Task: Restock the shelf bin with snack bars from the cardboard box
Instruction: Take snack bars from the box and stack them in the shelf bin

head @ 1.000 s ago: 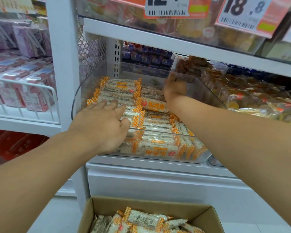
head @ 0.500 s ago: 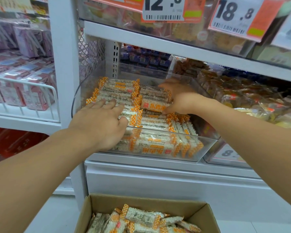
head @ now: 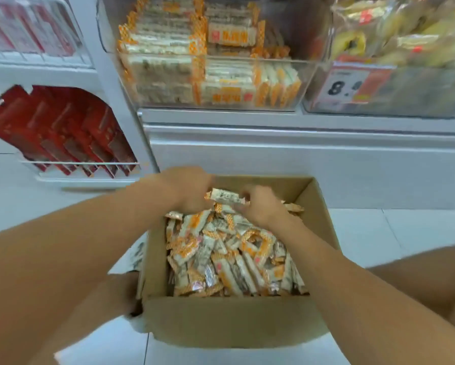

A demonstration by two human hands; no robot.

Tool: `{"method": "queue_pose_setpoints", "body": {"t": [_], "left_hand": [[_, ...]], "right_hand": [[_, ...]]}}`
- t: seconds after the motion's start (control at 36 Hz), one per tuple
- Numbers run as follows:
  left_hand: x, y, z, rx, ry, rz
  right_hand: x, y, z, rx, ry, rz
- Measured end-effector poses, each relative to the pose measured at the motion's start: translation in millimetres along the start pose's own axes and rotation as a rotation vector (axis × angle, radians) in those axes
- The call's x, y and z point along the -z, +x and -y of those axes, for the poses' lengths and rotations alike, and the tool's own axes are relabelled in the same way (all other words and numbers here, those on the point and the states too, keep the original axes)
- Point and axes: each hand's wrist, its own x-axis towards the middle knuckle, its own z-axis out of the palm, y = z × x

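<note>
An open cardboard box (head: 229, 321) stands on the floor below me, filled with a loose heap of orange-and-white snack bars (head: 229, 259). Both my hands are at its far end. My left hand (head: 188, 189) and my right hand (head: 260, 204) are closed on the two ends of one snack bar (head: 225, 197), raised just above the heap. Above, the clear shelf bin (head: 300, 83) holds neat rows of the same bars (head: 221, 35).
A second clear bin (head: 431, 101) of yellow packets with an 8-something price tag sits right of the shelf bin. Red packets in a white wire rack (head: 63, 133) fill the lower left. A white shelf base (head: 300, 159) stands behind the box; a white tiled floor surrounds it.
Both hands have left the shelf bin and dropped into the cardboard box, where they took hold of a snack bar. My view has tilted down toward the box.
</note>
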Motion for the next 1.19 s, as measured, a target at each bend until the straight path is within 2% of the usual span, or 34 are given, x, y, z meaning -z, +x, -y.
{"method": "queue_pose_setpoints", "body": {"t": [0.03, 0.06, 0.08, 0.22, 0.31, 0.39, 0.47, 0.56, 0.61, 0.67, 0.72, 0.86, 0.92, 1.0, 1.06, 1.11, 1.19], "left_hand": [[-23.4, -2.0, -3.6, 0.075, -0.018, 0.138], [-50.7, -3.4, -4.5, 0.159, -0.053, 0.227], [-75.1, -5.9, -5.7, 0.234, -0.099, 0.273], [-156.4, -14.3, -35.0, 0.466, -0.380, 0.457], [-168.6, -13.5, -52.2, 0.522, -0.484, 0.521], [-167.9, -16.3, -57.3, 0.561, -0.600, 0.491], [-184.7, -8.1, -49.9, 0.632, -0.711, 0.513], [-198.2, 3.8, -43.0, 0.740, -0.890, 0.473], [-202.2, 11.0, -41.6, 0.751, -0.961, 0.443], [-205.2, 17.9, -42.4, 0.761, -1.019, 0.325], [-210.0, 26.0, -45.3, 0.738, -1.054, 0.263], [-199.7, 32.7, -65.5, 0.671, -1.257, 0.247], [-195.2, 33.7, -72.2, 0.644, -1.299, 0.231], [-181.8, 30.1, -74.5, 0.695, -1.335, 0.123], [-167.7, 24.6, -73.5, 0.710, -1.530, 0.136], [-149.3, 16.4, -71.8, 0.665, -1.724, 0.173], [-117.1, 7.2, -71.6, 0.532, -1.893, 0.194]], "right_hand": [[-18.8, -7.3, -19.2, -0.123, -0.041, 0.213], [-34.0, -16.4, -35.1, -0.216, -0.022, 0.333], [-45.7, -27.0, -46.8, -0.283, 0.027, 0.373], [-76.5, -58.8, -70.6, -0.426, -0.014, 0.235], [-77.7, -57.6, -68.2, -0.475, -0.036, 0.338], [-84.3, -60.6, -65.3, -0.421, -0.095, 0.571], [-95.0, -59.0, -58.1, -0.280, -0.281, 0.648], [-101.8, -53.2, -61.9, -0.290, -0.216, 0.608], [-104.4, -50.0, -67.3, -0.422, 0.046, 0.592], [-106.0, -48.2, -68.4, -0.524, 0.336, 0.614], [-107.6, -46.1, -67.0, -0.546, 0.476, 0.631], [-106.7, -46.3, -60.8, -0.558, 0.549, 0.670], [-101.3, -46.5, -60.3, -0.570, 0.586, 0.616], [-77.6, -45.2, -55.3, -0.619, 0.577, 0.550], [-51.0, -44.8, -46.8, -0.621, 0.488, 0.585], [-21.5, -45.1, -35.1, -0.561, 0.383, 0.589], [18.0, -49.3, -13.6, -0.400, 0.298, 0.470]]}}
